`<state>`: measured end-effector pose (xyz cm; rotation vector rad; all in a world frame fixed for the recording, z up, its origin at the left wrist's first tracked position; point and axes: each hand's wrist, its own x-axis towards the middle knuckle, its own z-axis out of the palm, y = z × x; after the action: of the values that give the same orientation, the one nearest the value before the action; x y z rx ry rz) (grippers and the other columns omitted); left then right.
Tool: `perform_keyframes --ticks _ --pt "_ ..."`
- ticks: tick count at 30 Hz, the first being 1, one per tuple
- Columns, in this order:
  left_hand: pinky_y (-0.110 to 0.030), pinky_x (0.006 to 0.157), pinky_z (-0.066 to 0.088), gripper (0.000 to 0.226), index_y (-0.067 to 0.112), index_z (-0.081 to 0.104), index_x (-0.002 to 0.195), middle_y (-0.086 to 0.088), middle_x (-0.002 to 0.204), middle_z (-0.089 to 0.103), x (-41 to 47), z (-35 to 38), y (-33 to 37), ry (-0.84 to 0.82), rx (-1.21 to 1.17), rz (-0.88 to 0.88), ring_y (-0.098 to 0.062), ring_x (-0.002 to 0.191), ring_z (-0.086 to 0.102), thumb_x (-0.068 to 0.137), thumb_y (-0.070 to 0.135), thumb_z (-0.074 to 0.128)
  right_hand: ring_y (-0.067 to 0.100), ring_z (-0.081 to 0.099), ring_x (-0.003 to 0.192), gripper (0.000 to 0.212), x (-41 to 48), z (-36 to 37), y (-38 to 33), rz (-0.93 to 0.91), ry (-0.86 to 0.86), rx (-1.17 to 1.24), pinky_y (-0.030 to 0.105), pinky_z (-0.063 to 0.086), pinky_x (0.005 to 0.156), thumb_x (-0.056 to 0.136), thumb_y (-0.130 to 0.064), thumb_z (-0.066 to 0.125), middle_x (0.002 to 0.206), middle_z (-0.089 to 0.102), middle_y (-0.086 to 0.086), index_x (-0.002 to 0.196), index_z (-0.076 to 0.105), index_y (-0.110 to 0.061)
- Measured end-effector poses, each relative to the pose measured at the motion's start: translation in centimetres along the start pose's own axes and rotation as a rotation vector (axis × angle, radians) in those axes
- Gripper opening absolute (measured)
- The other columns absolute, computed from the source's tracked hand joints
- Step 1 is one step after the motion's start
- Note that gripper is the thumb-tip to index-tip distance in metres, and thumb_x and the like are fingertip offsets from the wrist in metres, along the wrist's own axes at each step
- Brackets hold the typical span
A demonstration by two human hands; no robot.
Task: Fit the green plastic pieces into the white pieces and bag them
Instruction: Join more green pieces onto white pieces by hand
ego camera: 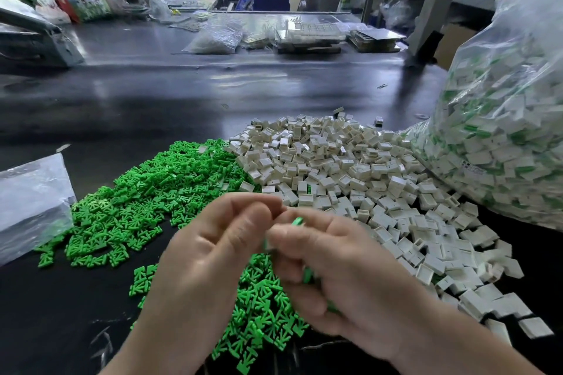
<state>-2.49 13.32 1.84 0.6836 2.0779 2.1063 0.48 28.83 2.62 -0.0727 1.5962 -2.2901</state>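
A small green piece (298, 220) is poking up from the curled fingertips of the right hand (344, 268), too blurry to tell which way its long side is pointing. The left hand (219, 240) is curling in to meet it, and I cannot tell if it is pinching anything. A green pile (146, 201) and a white pile (350, 167) are lying side by side on a dark table (213, 91), with a big clear bag (502, 137) of joined pieces leaning at the right in a messy workroom.
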Motion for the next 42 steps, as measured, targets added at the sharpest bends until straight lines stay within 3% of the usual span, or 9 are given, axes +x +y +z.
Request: perform_keyframes --ticks 2,5,10,22,26,30,34,39,42 --pt "-0.028 0.076 0.058 0.025 0.030 0.073 0.102 -0.001 0.098 0.074 0.1 -0.6 -0.5 0.018 0.208 0.129 -0.019 0.089 0.071 0.080 0.040 0.067 0.007 0.038 0.036 0.013 0.1 -1.2 -0.4 -0.005 0.028 0.105 0.014 0.028 0.032 0.087 -0.024 0.062 0.061 0.050 0.000 0.075 0.063 -0.019" --pt "-0.007 0.069 0.047 0.021 0.038 0.071 0.098 0.013 0.095 0.071 0.4 -0.9 -0.7 0.053 0.435 0.242 -0.006 0.084 0.068 0.078 0.033 0.075 0.008 0.037 0.036 0.014 0.3 -1.7 -0.4 0.014 0.036 0.107 0.014 0.026 0.033 0.086 -0.023 0.063 0.061 0.049 0.001 0.072 0.063 -0.020" --pt "-0.003 0.069 0.042 0.017 0.028 0.071 0.092 0.018 0.088 0.065 0.5 -0.9 -0.5 0.054 0.654 0.347 -0.002 0.080 0.064 0.080 0.038 0.065 0.009 0.038 0.037 0.012 0.4 -1.8 -0.2 0.037 0.045 0.016 0.014 0.026 0.035 0.084 -0.025 0.064 0.060 0.051 0.000 0.073 0.061 -0.019" --pt "-0.006 0.070 0.044 0.017 0.019 0.073 0.087 0.018 0.083 0.066 0.5 -0.8 -0.2 0.059 0.716 0.406 -0.001 0.078 0.063 0.080 0.030 0.062 0.011 0.039 0.039 0.009 0.4 -2.0 -0.1 0.030 0.058 -0.084 0.014 0.026 0.037 0.083 -0.025 0.063 0.061 0.052 0.000 0.079 0.061 -0.017" --pt "-0.032 0.067 0.053 0.017 0.018 0.073 0.086 0.014 0.081 0.067 0.5 -1.1 -0.6 0.064 0.843 0.479 -0.007 0.073 0.064 0.081 0.029 0.062 0.012 0.040 0.040 0.011 0.4 -1.9 0.1 0.038 0.092 -0.135 0.015 0.027 0.036 0.082 -0.027 0.064 0.062 0.053 0.000 0.081 0.061 -0.016" --pt "-0.035 0.064 0.052 0.014 0.017 0.072 0.085 0.011 0.078 0.067 0.7 -1.3 -0.9 0.048 0.950 0.537 -0.010 0.069 0.062 0.082 0.027 0.063 0.012 0.041 0.041 0.012 0.5 -1.8 0.3 0.075 0.118 -0.156 0.016 0.028 0.037 0.084 -0.029 0.065 0.062 0.054 -0.001 0.081 0.061 -0.018" --pt "-0.035 0.064 0.049 0.011 0.018 0.071 0.083 0.011 0.075 0.066 0.8 -1.4 -1.1 0.030 1.041 0.558 -0.011 0.064 0.057 0.083 0.025 0.064 0.011 0.040 0.040 0.016 0.5 -1.9 0.2 0.141 0.117 -0.151 0.015 0.028 0.037 0.097 -0.021 0.061 0.063 0.054 0.000 0.083 0.059 -0.015" --pt "-0.034 0.064 0.049 0.013 0.018 0.070 0.077 0.012 0.073 0.065 0.8 -1.5 -0.7 0.045 1.020 0.524 -0.012 0.062 0.059 0.080 0.025 0.058 0.010 0.039 0.039 0.021 0.4 -2.0 -0.2 0.149 0.089 -0.135 0.014 0.027 0.036 0.098 -0.019 0.061 0.061 0.053 0.000 0.076 0.060 -0.018" --pt "-0.009 0.060 0.045 0.014 0.030 0.068 0.076 0.016 0.074 0.066 0.5 -1.5 0.1 0.102 0.803 0.292 -0.003 0.064 0.061 0.077 0.034 0.055 0.011 0.039 0.039 0.018 0.4 -2.0 -0.3 0.112 0.108 -0.144 0.014 0.027 0.036 0.092 -0.022 0.065 0.061 0.052 0.000 0.074 0.062 -0.020"
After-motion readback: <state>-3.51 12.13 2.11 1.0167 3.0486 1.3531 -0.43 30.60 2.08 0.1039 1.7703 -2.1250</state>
